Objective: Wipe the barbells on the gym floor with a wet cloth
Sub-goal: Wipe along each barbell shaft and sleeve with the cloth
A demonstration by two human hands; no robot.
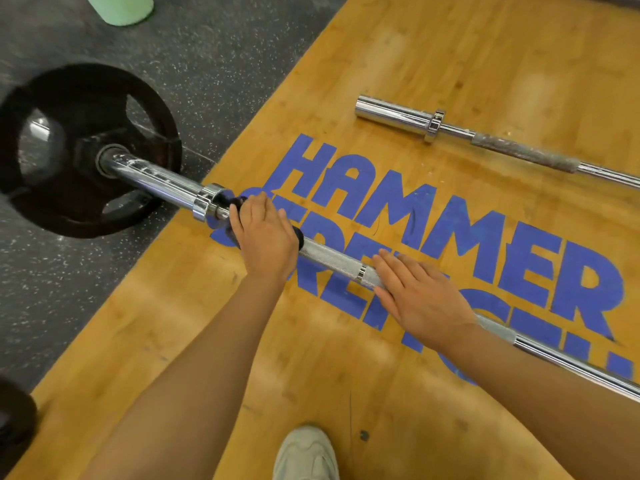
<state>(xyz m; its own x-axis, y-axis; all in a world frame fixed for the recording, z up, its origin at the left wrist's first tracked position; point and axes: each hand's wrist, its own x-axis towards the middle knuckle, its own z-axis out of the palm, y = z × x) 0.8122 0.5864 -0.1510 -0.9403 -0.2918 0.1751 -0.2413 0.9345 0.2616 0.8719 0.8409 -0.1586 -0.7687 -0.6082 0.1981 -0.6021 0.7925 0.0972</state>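
A chrome barbell (332, 261) runs from the left to the lower right across the wooden platform, with a black weight plate (69, 109) on its left sleeve. My left hand (265, 237) grips a dark cloth (299, 237) wrapped round the bar just right of the collar. Further right, my right hand (422, 292) lies on the knurled shaft with its fingers straight. A second chrome barbell (485, 138), bare of plates, lies on the platform at the upper right.
The wooden platform (450, 64) bears big blue letters. Speckled black rubber floor (207, 64) lies to its left. A pale green object (121, 8) stands at the top left, another dark plate (14, 414) at the lower left, my shoe (304, 452) at the bottom.
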